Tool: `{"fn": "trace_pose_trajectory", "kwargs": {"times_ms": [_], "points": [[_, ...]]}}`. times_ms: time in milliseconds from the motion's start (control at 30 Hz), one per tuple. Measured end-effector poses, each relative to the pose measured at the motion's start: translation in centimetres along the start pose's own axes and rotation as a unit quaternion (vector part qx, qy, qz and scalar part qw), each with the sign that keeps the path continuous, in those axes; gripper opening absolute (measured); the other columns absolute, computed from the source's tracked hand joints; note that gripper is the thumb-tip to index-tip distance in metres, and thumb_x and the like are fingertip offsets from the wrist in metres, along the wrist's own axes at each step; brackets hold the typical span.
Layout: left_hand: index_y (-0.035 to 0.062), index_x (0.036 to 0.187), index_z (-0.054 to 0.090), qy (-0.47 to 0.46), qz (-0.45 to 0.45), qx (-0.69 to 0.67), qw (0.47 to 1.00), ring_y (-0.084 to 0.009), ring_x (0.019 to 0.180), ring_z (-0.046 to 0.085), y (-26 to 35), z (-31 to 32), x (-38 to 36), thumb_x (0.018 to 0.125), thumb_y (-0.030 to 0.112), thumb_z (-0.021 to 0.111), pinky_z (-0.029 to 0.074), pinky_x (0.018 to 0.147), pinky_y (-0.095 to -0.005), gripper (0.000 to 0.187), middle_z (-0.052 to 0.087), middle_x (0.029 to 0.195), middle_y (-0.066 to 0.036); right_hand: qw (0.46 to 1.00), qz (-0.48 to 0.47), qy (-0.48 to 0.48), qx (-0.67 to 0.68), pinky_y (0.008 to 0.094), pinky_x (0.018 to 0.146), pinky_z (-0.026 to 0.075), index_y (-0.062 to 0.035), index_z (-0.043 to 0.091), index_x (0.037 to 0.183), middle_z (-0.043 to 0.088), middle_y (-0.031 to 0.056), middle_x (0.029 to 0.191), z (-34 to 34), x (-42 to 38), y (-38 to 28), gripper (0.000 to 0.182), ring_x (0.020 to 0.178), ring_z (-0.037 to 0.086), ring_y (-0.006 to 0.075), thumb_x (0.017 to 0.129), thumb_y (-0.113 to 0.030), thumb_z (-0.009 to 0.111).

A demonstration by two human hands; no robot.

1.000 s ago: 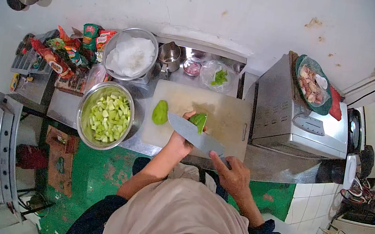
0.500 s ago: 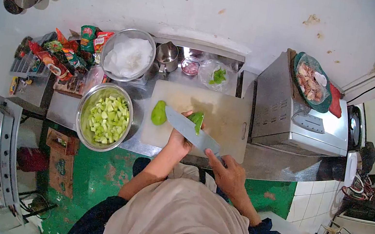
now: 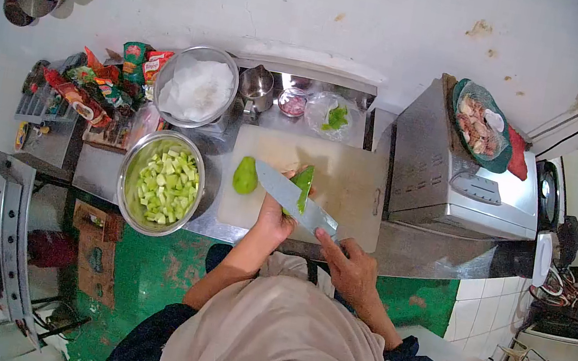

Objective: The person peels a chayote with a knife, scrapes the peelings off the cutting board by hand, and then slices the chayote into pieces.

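Observation:
My right hand [image 3: 350, 270] is closed round the handle of a broad kitchen knife [image 3: 290, 194]. Its wide blade slants up and left across the front of my left hand [image 3: 274, 217]. That hand grips a green chayote piece [image 3: 302, 181] above the cutting board [image 3: 351, 168]; the blade lies against the piece and hides part of my fingers. Left of the blade tip, another green chayote piece [image 3: 246, 176] rests on the board. A steel bowl [image 3: 124, 181] of pale green diced chayote [image 3: 168, 188] stands just left of the board.
Behind the board are a bowl with white contents [image 3: 198, 87], a metal jug [image 3: 256, 85], a small glass bowl [image 3: 292, 103] and a plastic bag with green leaves [image 3: 337, 118]. Seasoning packets [image 3: 83, 99] crowd the left. A metal oven-like box [image 3: 455, 184] stands at right.
The held chayote piece has turned slightly and shows more green skin above the blade. The knife and both hands have barely shifted.

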State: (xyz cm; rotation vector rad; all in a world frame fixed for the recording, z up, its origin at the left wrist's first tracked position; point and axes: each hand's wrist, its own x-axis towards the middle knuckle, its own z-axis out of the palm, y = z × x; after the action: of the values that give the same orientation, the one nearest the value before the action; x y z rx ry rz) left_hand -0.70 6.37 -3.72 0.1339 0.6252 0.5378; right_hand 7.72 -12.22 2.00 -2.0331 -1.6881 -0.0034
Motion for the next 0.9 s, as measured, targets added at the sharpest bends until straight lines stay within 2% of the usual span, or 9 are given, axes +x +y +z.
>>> {"fn": "trace_pose_trajectory", "kwargs": {"times_ms": [233,433,633,733,833,900], "points": [[0.0081,0.120,0.058,-0.081,0.010,0.006,0.997,-0.0249,0.082,0.067,0.4,0.0,0.1,0.091,0.034,0.053,0.058,0.062,-0.0342,0.040,0.067,0.098,-0.014,1.000,0.016,-0.013,0.016,0.0356,0.048,0.047,-0.0276,0.057,0.130,0.055,0.0050,0.075,0.0,-0.1,-0.6,0.049,0.059,0.057,0.0216,0.083,-0.020,0.068],[0.0071,0.122,0.057,-0.036,0.032,0.000,0.999,-0.0248,0.081,0.067,0.5,-0.4,0.5,0.091,0.034,0.050,0.058,0.063,-0.0351,0.042,0.067,0.098,-0.014,1.000,0.022,0.001,0.005,0.0359,0.048,0.046,-0.0277,0.058,0.129,0.055,0.0045,0.075,-0.1,-0.3,-0.8,0.048,0.059,0.057,0.0214,0.083,-0.020,0.068],[0.0080,0.121,0.058,-0.076,-0.026,-0.034,0.996,-0.0252,0.084,0.066,1.5,-1.3,0.8,0.093,0.037,0.047,0.057,0.068,-0.0378,0.042,0.066,0.098,-0.017,0.999,0.030,-0.016,-0.008,0.0360,0.046,0.045,-0.0280,0.058,0.129,0.054,0.0039,0.074,-0.2,-0.8,-0.2,0.048,0.058,0.056,0.0201,0.083,-0.019,0.068],[0.0121,0.127,0.056,-0.038,-0.005,-0.020,0.999,-0.0209,0.088,0.065,0.7,-0.5,0.2,0.094,0.032,0.047,0.056,0.074,-0.0352,0.039,0.065,0.102,-0.011,0.999,0.032,-0.007,0.004,0.0364,0.046,0.045,-0.0279,0.058,0.130,0.054,0.0039,0.073,-0.2,-0.1,-0.6,0.049,0.058,0.056,0.0201,0.083,-0.018,0.068],[0.0143,0.128,0.055,-0.042,-0.007,0.008,0.999,-0.0192,0.084,0.063,1.0,0.1,-0.4,0.092,0.034,0.048,0.053,0.066,-0.0307,0.043,0.064,0.104,-0.007,0.999,0.042,-0.019,0.012,0.0371,0.047,0.046,-0.0267,0.058,0.130,0.054,0.0045,0.073,-0.3,0.2,-0.7,0.048,0.058,0.056,0.0208,0.084,-0.017,0.067],[0.0152,0.129,0.054,-0.011,-0.009,0.049,0.999,-0.0173,0.078,0.060,0.9,0.8,-1.6,0.089,0.036,0.050,0.047,0.060,-0.0268,0.046,0.063,0.105,-0.005,0.998,0.054,-0.020,0.029,0.0368,0.049,0.045,-0.0249,0.058,0.130,0.053,0.0055,0.072,-0.3,0.5,-0.8,0.047,0.058,0.055,0.0214,0.085,-0.015,0.066]]}}
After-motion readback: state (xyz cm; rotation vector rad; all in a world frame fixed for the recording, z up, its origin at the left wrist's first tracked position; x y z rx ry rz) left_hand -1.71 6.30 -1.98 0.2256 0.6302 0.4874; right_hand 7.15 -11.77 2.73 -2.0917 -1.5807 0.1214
